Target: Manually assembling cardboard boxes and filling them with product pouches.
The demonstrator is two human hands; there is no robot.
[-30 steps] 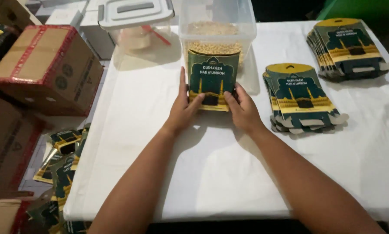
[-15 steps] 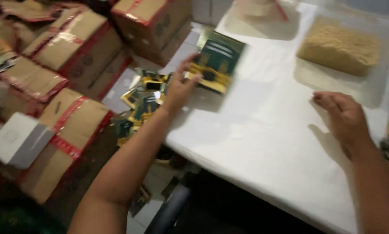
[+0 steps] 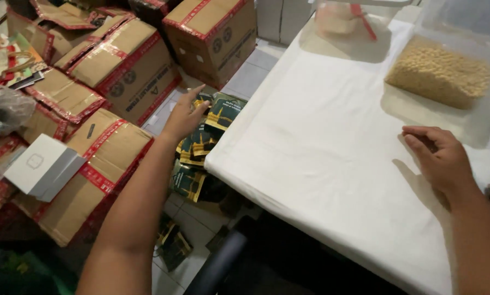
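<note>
the left hand (image 3: 183, 116) now hangs empty, fingers spread, off the table's left edge; the green-and-gold pouch (image 3: 223, 113) it held half a second ago lies just beside it on the pile of pouches (image 3: 193, 150) on the floor, against the white tablecloth (image 3: 321, 153). the right hand (image 3: 438, 155) stays open, palm down on the cloth near the right edge, below the clear tub of beans (image 3: 438, 71). taped cartons (image 3: 130, 76) stand left.

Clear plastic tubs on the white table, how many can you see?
2. One clear plastic tub of yellow grains stands at the table's far right; a second clear tub with a red scoop stands behind it, cut off by the frame.
</note>
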